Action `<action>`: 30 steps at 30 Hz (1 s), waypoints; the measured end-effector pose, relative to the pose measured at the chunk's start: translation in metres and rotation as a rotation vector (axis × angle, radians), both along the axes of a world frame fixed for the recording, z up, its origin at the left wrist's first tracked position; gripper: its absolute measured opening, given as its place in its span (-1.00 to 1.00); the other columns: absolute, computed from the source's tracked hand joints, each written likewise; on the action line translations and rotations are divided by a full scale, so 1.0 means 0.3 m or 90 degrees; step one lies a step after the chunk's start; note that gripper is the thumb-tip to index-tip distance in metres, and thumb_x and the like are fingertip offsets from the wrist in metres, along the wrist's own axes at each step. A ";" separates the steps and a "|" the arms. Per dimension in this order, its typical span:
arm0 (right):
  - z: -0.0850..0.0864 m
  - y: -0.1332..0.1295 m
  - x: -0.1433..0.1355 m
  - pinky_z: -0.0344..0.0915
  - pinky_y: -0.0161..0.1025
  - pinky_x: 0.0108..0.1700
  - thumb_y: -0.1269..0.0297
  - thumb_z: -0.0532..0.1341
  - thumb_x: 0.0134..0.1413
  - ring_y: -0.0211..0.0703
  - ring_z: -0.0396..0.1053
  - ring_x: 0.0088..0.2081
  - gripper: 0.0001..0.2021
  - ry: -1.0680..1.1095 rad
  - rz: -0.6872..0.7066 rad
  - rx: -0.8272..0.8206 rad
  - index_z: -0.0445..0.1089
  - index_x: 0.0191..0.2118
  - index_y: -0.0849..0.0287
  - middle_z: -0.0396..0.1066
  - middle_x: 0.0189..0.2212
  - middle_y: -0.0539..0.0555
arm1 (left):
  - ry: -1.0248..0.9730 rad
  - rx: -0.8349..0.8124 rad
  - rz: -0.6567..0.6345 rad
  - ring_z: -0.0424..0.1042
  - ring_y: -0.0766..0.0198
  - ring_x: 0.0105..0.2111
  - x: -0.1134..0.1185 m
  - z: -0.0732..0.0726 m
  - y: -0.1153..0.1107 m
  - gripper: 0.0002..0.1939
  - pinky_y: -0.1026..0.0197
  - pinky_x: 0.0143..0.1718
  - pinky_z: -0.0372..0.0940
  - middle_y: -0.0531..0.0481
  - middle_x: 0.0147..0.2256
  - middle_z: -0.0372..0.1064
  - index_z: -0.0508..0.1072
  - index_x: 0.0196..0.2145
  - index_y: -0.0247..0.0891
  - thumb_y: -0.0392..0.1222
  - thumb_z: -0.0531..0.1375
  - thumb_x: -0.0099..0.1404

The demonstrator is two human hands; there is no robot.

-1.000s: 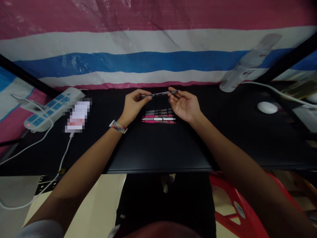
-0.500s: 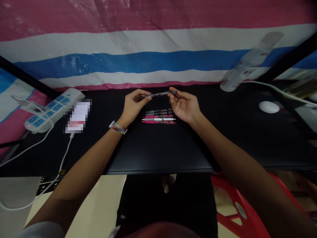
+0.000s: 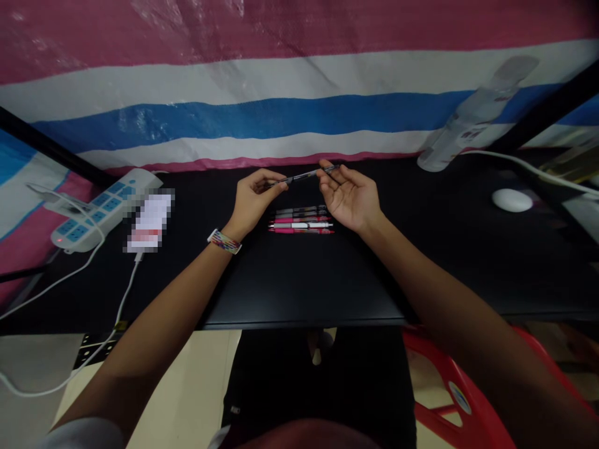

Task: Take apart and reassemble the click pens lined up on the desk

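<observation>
A slim dark pen (image 3: 304, 177) is held up crosswise above the black desk, its right end tilted slightly higher. My left hand (image 3: 255, 198) pinches its left part between thumb and fingers. Turned palm up, my right hand (image 3: 352, 198) has its thumb and bent fingers around the pen's right end. Below, between the hands, several pens lie side by side in a row: dark ones (image 3: 299, 211) at the far side, then a pink one (image 3: 299, 219), a white and grey one (image 3: 302, 225) and another pink one (image 3: 302, 231) nearest me.
At left, a white power strip (image 3: 105, 209) and a phone (image 3: 150, 221) with a cable lie on the desk (image 3: 299, 287). A clear bottle (image 3: 468, 125) and a white mouse (image 3: 511, 200) are at right. A striped sheet (image 3: 281, 115) hangs behind; a red stool (image 3: 449, 386) stands below.
The pen's right end has risen slightly, with my right fingers shifting a little up and right. My left hand keeps its pinch. The row of pens lies as before.
</observation>
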State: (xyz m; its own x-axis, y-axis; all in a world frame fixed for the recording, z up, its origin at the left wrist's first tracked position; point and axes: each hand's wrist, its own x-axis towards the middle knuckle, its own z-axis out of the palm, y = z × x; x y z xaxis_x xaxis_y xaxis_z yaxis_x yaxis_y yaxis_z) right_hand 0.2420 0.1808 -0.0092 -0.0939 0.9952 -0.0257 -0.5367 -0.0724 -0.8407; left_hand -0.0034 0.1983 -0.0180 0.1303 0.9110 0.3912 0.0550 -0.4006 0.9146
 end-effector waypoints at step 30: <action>0.002 -0.002 -0.019 0.75 -0.29 0.02 0.39 0.29 0.45 -0.13 0.79 -0.06 -0.83 0.128 0.002 -0.106 0.61 0.03 0.11 0.74 -0.28 0.03 | -0.023 0.015 0.005 0.67 0.19 -0.18 -0.008 -0.018 0.018 -0.69 0.11 -0.04 0.55 -0.07 -0.18 0.73 0.73 -0.17 -0.19 0.02 0.60 0.25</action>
